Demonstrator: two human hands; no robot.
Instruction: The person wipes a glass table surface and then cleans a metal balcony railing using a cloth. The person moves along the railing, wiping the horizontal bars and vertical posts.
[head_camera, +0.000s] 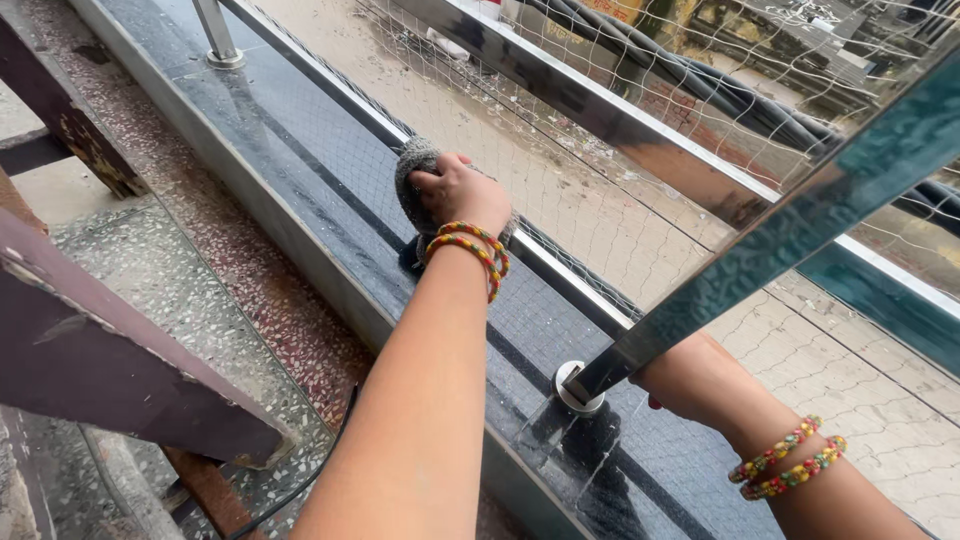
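My left hand (465, 195) reaches forward and grips a grey cloth (412, 165), pressing it on the dark polished stone ledge (300, 150) against the bottom of the net. Coloured bead bangles circle that wrist. My right hand (695, 385) lies low on the right behind a slanted steel railing post (760, 250), close to the post's round base (572, 392). The post hides its fingers, and two bead bangles sit on that wrist too. The ledge looks wet and shiny around the post base.
A thin mesh net (560, 170) runs along the ledge's outer side under a steel handrail (600, 105). A second post base (222, 55) stands farther up the ledge. Rusty brown metal bars (90, 370) cross the speckled terrazzo floor (200, 280) at left.
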